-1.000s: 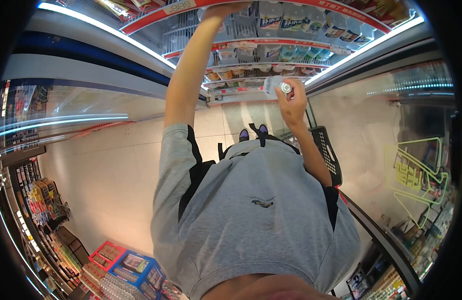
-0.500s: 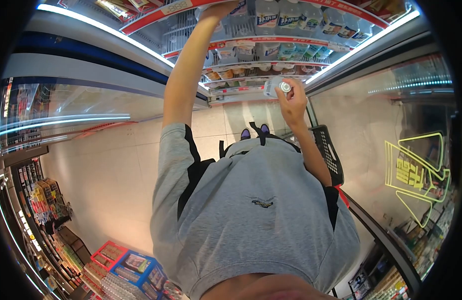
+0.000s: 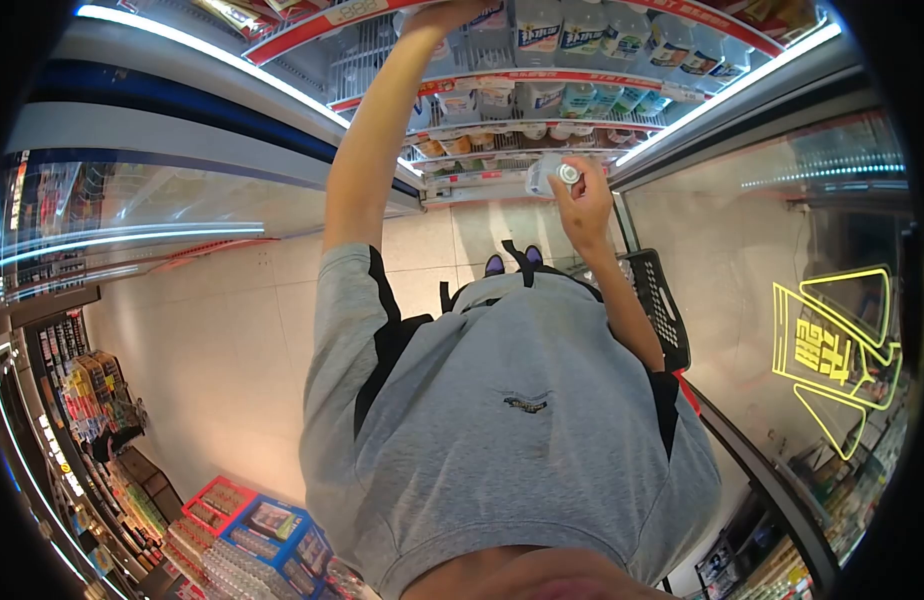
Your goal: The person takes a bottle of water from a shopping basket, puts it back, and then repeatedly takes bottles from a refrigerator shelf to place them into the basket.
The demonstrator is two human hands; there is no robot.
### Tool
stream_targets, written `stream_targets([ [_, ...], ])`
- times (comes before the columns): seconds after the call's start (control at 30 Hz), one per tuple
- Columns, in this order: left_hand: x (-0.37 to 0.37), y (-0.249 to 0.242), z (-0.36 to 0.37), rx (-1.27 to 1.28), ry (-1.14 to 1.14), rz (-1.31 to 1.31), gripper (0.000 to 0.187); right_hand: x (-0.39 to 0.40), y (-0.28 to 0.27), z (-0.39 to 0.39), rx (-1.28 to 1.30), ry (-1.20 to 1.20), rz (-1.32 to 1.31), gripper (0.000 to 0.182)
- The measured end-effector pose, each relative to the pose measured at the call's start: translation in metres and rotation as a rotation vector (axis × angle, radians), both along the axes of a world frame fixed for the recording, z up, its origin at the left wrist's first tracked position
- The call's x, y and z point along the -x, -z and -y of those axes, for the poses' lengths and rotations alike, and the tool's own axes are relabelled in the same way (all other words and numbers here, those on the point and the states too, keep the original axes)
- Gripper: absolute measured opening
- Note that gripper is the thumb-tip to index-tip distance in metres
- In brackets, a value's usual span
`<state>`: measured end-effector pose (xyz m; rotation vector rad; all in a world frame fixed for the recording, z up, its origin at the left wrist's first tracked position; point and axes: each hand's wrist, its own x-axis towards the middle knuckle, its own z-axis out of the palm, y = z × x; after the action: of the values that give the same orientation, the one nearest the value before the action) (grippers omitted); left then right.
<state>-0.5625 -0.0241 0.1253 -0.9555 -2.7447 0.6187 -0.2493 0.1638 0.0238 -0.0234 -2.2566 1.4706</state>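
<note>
My right hand [image 3: 587, 205] is closed around a clear plastic bottle [image 3: 542, 175] with a white cap, held in front of the lower shelves. The cap points up toward me. My left arm stretches up to the upper shelf of a cooler, where my left hand [image 3: 447, 16] appears wrapped round a clear bottle [image 3: 410, 20]; the top edge of the view cuts off part of its fingers. Labelled drink bottles [image 3: 582, 38] stand in a row to the right of that hand.
Lower shelves [image 3: 542, 100] hold more bottles. Glass doors [image 3: 742, 260] flank me, the right one with a yellow sign [image 3: 832, 350]. A black basket [image 3: 658, 310] hangs by my right arm. Boxed goods [image 3: 272, 535] are stacked behind me on the left.
Hardly anything differs. The view has shifted slightly; my left hand stays at the upper shelf and my right hand keeps its bottle in about the same place.
</note>
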Motion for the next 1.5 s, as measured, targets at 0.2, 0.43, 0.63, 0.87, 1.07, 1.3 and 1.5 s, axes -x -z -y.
stream_targets([
  [0.2, 0.002, 0.01, 0.0, -0.434, -0.064, 0.262, 0.06, 0.002, 0.006, 0.0, 0.006, -0.014, -0.016, 0.03],
  [0.43, 0.009, 0.02, -0.001, -0.533, -0.069, 0.29, 0.058, -0.003, 0.008, -0.003, -0.019, -0.007, -0.006, 0.03],
  [0.63, 0.021, 0.025, -0.003, -0.591, -0.065, 0.267, 0.057, -0.007, 0.012, -0.009, -0.001, 0.027, 0.017, 0.03],
  [0.87, 0.026, 0.03, -0.002, -0.639, -0.081, 0.245, 0.056, -0.008, 0.016, -0.011, -0.015, 0.029, 0.023, 0.029],
  [1.07, 0.031, 0.028, -0.001, -0.656, -0.094, 0.218, 0.055, -0.009, 0.013, -0.012, -0.023, 0.017, 0.022, 0.028],
  [1.3, 0.036, 0.023, -0.006, -0.665, -0.096, 0.17, 0.054, -0.014, 0.012, -0.013, -0.006, 0.017, 0.043, 0.028],
  [1.5, 0.032, 0.022, -0.005, -0.681, -0.109, 0.131, 0.053, -0.018, 0.017, -0.012, -0.004, 0.023, 0.034, 0.029],
])
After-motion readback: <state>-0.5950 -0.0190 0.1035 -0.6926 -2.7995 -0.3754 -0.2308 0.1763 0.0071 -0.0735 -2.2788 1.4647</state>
